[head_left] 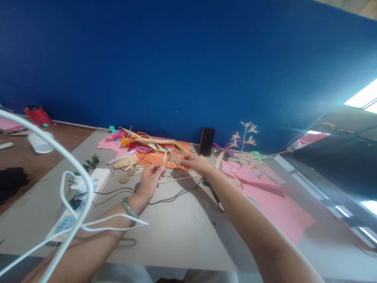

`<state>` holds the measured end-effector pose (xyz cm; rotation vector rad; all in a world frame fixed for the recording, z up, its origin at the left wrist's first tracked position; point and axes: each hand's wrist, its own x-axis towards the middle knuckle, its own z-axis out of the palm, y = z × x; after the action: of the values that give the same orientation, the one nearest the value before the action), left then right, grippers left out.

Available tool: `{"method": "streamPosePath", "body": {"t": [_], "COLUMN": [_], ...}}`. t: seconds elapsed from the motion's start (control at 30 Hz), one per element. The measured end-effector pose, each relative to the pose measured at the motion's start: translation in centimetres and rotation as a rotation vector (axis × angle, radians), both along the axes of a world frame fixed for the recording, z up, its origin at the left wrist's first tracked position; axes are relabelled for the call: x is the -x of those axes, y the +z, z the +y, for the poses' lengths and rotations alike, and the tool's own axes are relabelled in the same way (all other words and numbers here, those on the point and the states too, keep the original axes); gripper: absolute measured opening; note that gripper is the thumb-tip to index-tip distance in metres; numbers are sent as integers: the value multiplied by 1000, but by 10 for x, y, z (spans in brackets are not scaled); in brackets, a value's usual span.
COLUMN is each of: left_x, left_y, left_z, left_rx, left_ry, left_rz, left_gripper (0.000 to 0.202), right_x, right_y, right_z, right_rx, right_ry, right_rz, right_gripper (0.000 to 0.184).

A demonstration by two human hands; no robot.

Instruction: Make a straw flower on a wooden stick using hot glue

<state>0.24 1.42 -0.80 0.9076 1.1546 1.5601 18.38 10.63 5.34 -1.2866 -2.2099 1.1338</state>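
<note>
My left hand (149, 180), with a green bangle (129, 207) at its wrist, pinches a thin pale strip (164, 158) that stands up from thumb and fingertips. Close by on the right, my right hand (193, 162) has its fingers pinched together. Whatever lies between them is too small to make out. Both hands hover at the near edge of an orange sheet (151, 158) strewn with pale scraps. Dry straw-coloured husk strips (150, 140) are heaped behind it. A brown round disc (124, 179) lies left of my left hand.
A dark phone (207, 141) leans on the blue wall. To its right stands a stem with pale flowers (245, 135), near pink paper (273, 208). At left are a white power strip (98, 181), a looping white cable (85, 173) in the foreground and a white cup (40, 142).
</note>
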Motion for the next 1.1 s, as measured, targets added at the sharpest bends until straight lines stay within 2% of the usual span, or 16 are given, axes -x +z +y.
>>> {"method": "streamPosePath", "body": {"t": [0.13,0.27,0.37,0.47,0.57,0.63,0.77,0.97,1.1], "left_x": [-4,-7,-7,-5,-2,-2,-9,-21,-21], "left_y": [2,3,3,3,3,3,5,18,25], "left_z": [-3,-7,-9,-7,-5,-6,-19,-43,-49], "left_rx": [-24,-16,-24,-44,-59,-84,-156,-279,-311], "left_ry": [-14,-85,-116,-83,-39,-64,-231,-432,-614], "left_rz": [-50,-72,-72,-70,-21,38,213,480,545], "left_gripper": [23,23,23,22,22,22,19,12,10], "right_x": [0,0,-3,-8,-15,-20,-28,-30,-29], "right_y": [-3,-4,-3,-8,-19,-26,-31,-25,-22], "right_z": [-24,-49,-64,-69,-65,-58,-40,-6,12], "right_rx": [195,267,235,166,63,-49,-235,-313,-375], "right_ry": [-52,-100,-138,-174,-208,-225,-240,-202,-205], "right_rz": [419,583,619,522,311,178,-28,-151,-246], "right_gripper": [34,28,25,21,17,14,10,11,10]}}
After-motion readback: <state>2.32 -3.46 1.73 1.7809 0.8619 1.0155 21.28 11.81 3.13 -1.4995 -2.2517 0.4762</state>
